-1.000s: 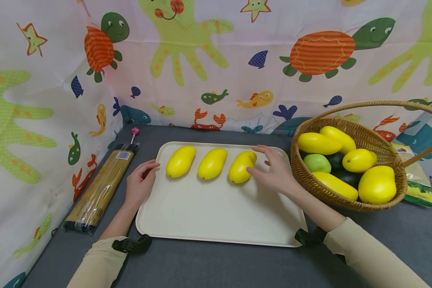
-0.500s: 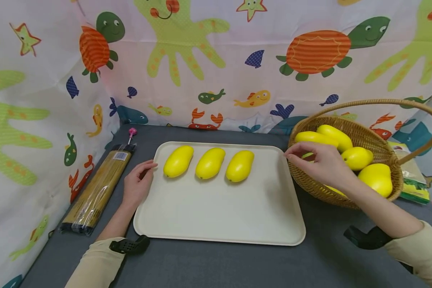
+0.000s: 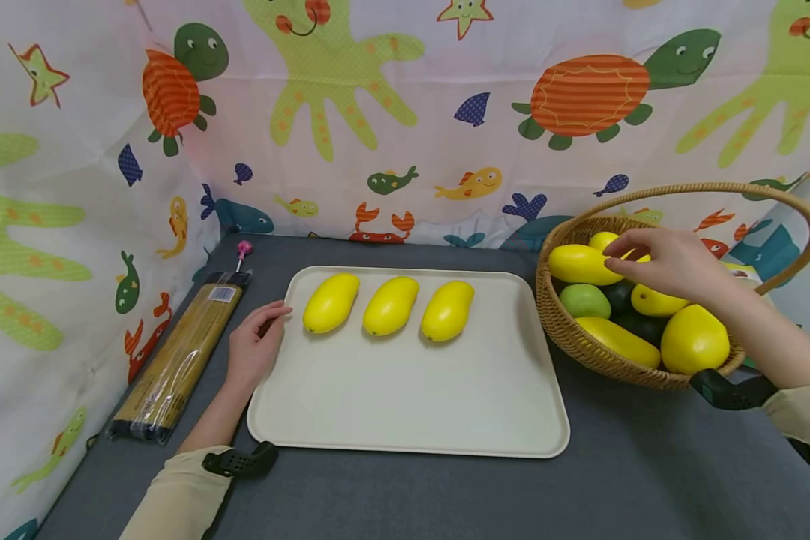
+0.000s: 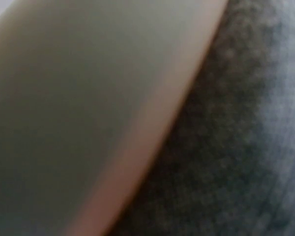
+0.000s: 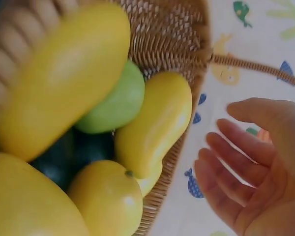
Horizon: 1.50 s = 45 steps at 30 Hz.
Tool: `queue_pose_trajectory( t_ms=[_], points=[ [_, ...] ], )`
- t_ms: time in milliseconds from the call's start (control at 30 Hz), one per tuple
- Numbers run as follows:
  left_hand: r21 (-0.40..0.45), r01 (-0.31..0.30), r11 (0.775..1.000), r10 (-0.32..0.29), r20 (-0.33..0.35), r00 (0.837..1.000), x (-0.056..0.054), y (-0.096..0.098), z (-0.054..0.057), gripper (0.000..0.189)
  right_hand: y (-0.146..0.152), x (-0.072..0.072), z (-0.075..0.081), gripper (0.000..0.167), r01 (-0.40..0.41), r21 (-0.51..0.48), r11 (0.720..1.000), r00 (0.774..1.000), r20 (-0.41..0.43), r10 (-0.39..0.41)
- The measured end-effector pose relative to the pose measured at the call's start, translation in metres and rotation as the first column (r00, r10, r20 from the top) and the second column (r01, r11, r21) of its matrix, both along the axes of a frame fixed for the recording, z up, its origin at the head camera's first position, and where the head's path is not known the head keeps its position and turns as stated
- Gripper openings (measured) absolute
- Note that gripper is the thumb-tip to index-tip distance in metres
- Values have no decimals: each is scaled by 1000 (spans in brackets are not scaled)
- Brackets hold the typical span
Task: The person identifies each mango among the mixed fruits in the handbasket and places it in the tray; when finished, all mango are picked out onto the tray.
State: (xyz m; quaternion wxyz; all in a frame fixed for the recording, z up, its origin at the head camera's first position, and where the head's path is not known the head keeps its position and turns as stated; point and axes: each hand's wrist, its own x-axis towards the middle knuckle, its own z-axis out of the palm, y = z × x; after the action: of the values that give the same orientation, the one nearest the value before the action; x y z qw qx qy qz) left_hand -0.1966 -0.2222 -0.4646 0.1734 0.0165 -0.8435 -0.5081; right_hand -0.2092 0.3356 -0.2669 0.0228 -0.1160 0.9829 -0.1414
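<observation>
Three yellow mangoes stand out in the head view: a left one (image 3: 331,302), a middle one (image 3: 390,305) and a right one (image 3: 448,310), in a row on the cream tray (image 3: 405,397). My left hand (image 3: 253,349) rests at the tray's left edge, fingertips touching the rim. Over the wicker basket (image 3: 580,356) hovers my right hand (image 3: 671,262), holding nothing, fingers loosely bent and thumb apart. Beneath and around it lie several yellow fruits, including a mango (image 5: 155,123), plus a green fruit (image 5: 115,103) and dark fruits (image 5: 54,157) partly hidden below the others.
A plastic-wrapped bundle of thin sticks (image 3: 178,356) lies left of the tray, with a pink-topped pick (image 3: 244,251) beyond it. The basket's arched handle (image 3: 715,187) rises at the back. A printed cloth (image 3: 439,135) hangs behind the grey table (image 3: 418,495).
My right hand has moved away from the right mango on the tray, rightward across to above the basket. The left hand keeps its place at the tray's edge.
</observation>
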Motion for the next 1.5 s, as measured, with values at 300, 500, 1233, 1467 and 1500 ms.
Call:
queue_pose_trajectory(
  t_ms=[300,500,1233,1467,1500],
  points=[
    [11,1,1000,-1,10,1000,1,-2,-1,23,-9,-39,-12,57,-86,96,992,994,70,79],
    [3,-2,1000,2,19,1000,-1,-1,-1,23,-19,-55,-26,63,-115,119,986,990,96,104],
    [11,-2,1000,2,23,1000,-2,0,-3,22,-13,-44,-13,68,-91,132,987,995,64,83],
    [10,-3,1000,3,12,1000,-1,0,-3,22,-9,-22,3,71,-84,93,992,996,48,80],
    [10,-3,1000,3,11,1000,-1,0,-2,22,-10,-18,5,70,-93,82,992,995,38,91]
  ],
)
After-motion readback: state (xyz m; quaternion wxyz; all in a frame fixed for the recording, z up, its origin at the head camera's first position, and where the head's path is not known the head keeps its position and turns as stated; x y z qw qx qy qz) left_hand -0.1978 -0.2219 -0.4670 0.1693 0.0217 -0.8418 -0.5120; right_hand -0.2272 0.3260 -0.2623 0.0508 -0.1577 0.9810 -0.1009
